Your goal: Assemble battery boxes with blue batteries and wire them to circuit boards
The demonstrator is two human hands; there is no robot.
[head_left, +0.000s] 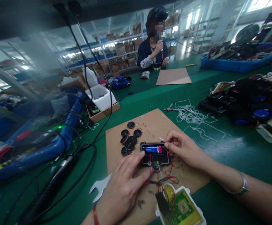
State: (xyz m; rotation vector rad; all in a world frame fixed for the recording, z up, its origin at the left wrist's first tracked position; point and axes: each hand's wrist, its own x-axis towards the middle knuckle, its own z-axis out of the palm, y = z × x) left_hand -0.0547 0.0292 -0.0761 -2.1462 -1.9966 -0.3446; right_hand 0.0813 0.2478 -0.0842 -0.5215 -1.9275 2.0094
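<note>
An open black plastic case (145, 161) lies on the cardboard sheet, with a blue battery (151, 149) with a pink end inside. My left hand (126, 184) steadies the case, index fingertip on its left wall and thumb at the lower left corner. At the upper right corner, the thumb and index finger of my right hand (185, 148) are pinched together; what sits between them is hidden. Red and black wires (170, 170) run out of the case. Thin wires also lead to a green circuit board (185, 207) in a white-rimmed housing nearest me.
Several round black speakers (130, 139) lie on the cardboard sheet (154, 122). A wrench (99, 187) is beside my left hand. Pliers (171, 107) and tangled white wire (189, 114) lie beyond. Blue bins (239, 64) stand around; a co-worker (153, 53) sits opposite. Black cables (95, 150) hang left.
</note>
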